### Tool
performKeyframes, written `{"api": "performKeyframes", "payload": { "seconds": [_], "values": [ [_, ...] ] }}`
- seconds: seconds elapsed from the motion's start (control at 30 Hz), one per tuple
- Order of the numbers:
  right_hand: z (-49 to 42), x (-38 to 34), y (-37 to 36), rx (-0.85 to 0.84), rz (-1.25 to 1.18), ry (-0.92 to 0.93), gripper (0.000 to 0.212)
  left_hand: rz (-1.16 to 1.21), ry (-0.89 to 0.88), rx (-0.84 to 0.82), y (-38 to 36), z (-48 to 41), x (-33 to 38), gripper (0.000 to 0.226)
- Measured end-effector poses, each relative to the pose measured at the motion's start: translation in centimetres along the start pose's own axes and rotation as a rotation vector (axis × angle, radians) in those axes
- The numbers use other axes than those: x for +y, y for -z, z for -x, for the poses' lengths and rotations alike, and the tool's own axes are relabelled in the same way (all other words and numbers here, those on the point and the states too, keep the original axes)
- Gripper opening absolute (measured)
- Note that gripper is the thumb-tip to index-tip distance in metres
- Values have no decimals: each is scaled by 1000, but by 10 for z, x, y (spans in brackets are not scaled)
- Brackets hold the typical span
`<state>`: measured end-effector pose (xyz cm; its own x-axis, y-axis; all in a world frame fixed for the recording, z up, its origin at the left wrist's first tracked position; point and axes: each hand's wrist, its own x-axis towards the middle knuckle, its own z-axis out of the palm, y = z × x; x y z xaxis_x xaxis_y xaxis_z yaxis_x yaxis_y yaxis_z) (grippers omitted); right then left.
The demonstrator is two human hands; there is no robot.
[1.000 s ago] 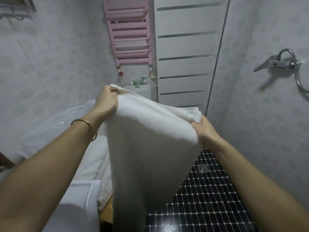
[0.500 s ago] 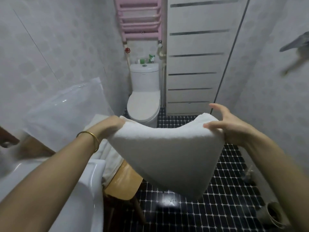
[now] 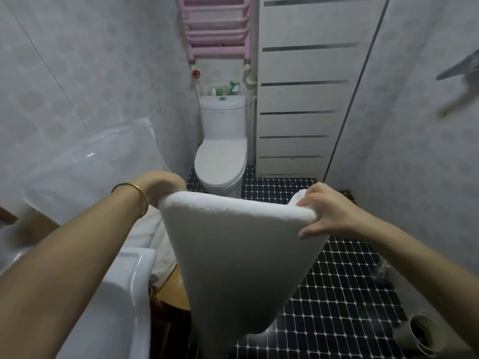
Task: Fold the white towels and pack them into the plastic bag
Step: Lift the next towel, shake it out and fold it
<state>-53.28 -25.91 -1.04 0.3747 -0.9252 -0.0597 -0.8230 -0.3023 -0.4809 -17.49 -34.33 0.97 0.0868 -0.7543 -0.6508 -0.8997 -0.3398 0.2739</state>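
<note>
While the plastic bag leans at our left, we hold the doubled white towel in mid-air, left grip and right grip each pinching a top corner so it hangs flat.

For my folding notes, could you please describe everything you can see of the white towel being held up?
The white towel looks like thick, soft terry cloth, plain and unmarked. It is doubled over, with a rounded fold along the top, and hangs in the air, narrowing to a rounded bottom above the dark tiled floor. The left hand grips its top left corner; the right hand pinches the top right corner, thumb on the near side.
</note>
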Motion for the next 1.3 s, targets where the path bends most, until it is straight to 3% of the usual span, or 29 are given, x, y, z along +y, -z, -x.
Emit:
{"api": "performKeyframes", "payload": {
  "seconds": [0.13, 0.33, 0.47, 0.57, 0.73, 0.8, 0.9, 0.97, 1.03, 1.2, 1.3],
  "values": [
    [-8, -13, -2, 12, 259, 10, 25, 73, 43, -139, 0, 8, -4, 17],
    [-14, -23, 15, 74, 216, -80, 19, 179, 83, -349, -7, 20, -22, 17],
    [-10, -22, 20, 154, -359, -130, 15, 154, 57, -411, -11, 26, -34, 17],
    [-10, -25, 15, 190, -646, -108, 15, 250, 16, -451, -9, 27, -42, 25],
    [-19, -31, 1, 162, -1049, -91, 27, 587, -57, -326, -5, 10, -64, 52],
    [-21, -35, -4, 155, -1163, -91, 27, 810, -105, -284, -7, 7, -70, 43],
    [-21, -38, -8, 174, -1256, -111, 32, 1150, -343, -335, -12, 9, -77, 29],
    [-21, -41, -9, 155, -1307, -119, 37, 1210, -511, -341, -18, 11, -80, 71],
    [-21, -45, -9, 134, -1336, -136, 37, 1083, -563, -263, -26, 8, -77, 90],
    [-20, -49, -9, 110, -1397, -135, 26, 358, -621, 45, -47, 11, -54, 85],
    [-17, -45, -3, 121, -1354, -132, 36, -24, -698, 215, -47, 14, -39, 51]
  ]
}}
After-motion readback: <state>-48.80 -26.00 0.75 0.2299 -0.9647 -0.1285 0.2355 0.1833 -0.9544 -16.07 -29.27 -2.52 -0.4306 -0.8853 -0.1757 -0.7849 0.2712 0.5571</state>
